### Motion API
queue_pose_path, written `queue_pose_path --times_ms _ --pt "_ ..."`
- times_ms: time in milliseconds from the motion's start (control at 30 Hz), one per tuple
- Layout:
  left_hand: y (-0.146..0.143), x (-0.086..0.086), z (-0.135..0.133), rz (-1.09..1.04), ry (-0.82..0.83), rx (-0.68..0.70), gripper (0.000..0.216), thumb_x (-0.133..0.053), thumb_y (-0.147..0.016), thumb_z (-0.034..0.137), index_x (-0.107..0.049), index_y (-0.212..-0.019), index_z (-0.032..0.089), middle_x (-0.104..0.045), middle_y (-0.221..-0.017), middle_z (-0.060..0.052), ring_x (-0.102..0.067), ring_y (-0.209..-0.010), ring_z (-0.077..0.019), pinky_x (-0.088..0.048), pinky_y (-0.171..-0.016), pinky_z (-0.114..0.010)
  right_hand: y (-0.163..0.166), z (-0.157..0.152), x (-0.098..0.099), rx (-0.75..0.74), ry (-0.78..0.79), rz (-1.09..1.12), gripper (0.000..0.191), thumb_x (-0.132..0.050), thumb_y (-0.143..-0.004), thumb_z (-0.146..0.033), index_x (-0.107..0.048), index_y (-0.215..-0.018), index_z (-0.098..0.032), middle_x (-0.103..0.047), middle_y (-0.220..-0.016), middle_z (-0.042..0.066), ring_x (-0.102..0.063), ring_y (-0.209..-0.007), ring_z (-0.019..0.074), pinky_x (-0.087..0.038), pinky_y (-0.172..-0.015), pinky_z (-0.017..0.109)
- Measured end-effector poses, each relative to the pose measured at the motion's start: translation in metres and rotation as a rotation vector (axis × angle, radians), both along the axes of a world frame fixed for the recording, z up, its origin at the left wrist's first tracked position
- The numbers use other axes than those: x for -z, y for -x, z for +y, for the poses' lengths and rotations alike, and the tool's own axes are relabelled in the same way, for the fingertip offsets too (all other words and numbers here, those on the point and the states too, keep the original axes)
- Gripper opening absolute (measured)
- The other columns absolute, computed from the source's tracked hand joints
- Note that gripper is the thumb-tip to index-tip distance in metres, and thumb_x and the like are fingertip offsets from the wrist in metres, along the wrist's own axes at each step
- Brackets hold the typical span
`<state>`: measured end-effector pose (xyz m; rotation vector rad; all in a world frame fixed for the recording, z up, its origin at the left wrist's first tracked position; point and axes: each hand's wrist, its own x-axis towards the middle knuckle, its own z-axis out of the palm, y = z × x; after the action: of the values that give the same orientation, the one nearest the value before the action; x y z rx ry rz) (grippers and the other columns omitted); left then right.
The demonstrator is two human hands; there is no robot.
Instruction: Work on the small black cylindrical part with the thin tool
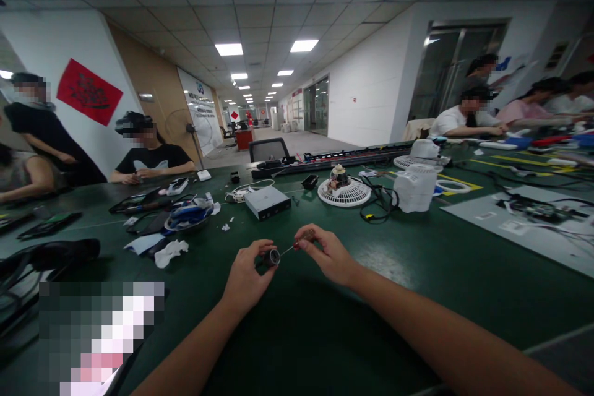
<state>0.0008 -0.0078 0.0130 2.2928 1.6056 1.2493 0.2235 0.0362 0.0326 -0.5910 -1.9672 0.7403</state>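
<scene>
Between the thumb and fingers of my left hand (245, 273) is a small dark round part (272, 257), its ringed open end facing right. My right hand (331, 255) is closed around a screwdriver (297, 245) with a reddish see-through handle. The thin metal shaft points left and down toward the round part's open end. Whether the tip touches it is too small to tell. Both hands are above the green table (297, 328), close to each other.
Beyond my hands are a grey metal box (268, 201), a white fan grille with a motor (344, 189), a small black tray (309, 182) and a white housing (414, 189). Crumpled tissue (171, 253) lies left. A grey panel (533, 223) is right. Several people sit around the table.
</scene>
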Motion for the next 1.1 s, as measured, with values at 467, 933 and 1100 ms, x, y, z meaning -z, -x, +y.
queue_pose_path --times_ms 467,933,1100 --pt "0.0026 0.003 0.0026 0.0 0.022 -0.013 0.043 -0.071 -0.074 0.013 -0.059 -0.115 0.023 -0.076 -0.105 -0.005 -0.07 -0.098 -0.0255 -0.054 -0.09 -0.047 0.0008 -0.0012 -0.0024 -0.012 -0.01 -0.029 0.011 -0.054 -0.097 -0.026 -0.061 -0.102 -0.019 -0.07 -0.092 0.004 -0.066 -0.085 0.0176 -0.05 -0.079 0.031" --pt "0.004 0.0023 0.0035 0.015 0.051 -0.03 0.043 -0.071 -0.075 0.013 -0.058 -0.114 0.025 -0.076 -0.105 -0.003 -0.07 -0.097 -0.0258 -0.054 -0.088 -0.046 0.0039 0.0018 0.0012 -0.033 0.084 0.022 0.011 -0.053 -0.097 -0.025 -0.06 -0.103 -0.019 -0.073 -0.098 0.005 -0.068 -0.091 0.0181 -0.05 -0.083 0.033" --pt "0.0037 0.0034 0.0045 0.023 0.066 -0.017 0.043 -0.07 -0.075 0.012 -0.059 -0.115 0.025 -0.076 -0.105 -0.002 -0.07 -0.098 -0.0253 -0.053 -0.09 -0.045 0.0053 0.0033 0.004 -0.105 0.139 0.051 0.011 -0.053 -0.097 -0.025 -0.059 -0.103 -0.019 -0.072 -0.092 0.004 -0.068 -0.083 0.0167 -0.052 -0.079 0.032"
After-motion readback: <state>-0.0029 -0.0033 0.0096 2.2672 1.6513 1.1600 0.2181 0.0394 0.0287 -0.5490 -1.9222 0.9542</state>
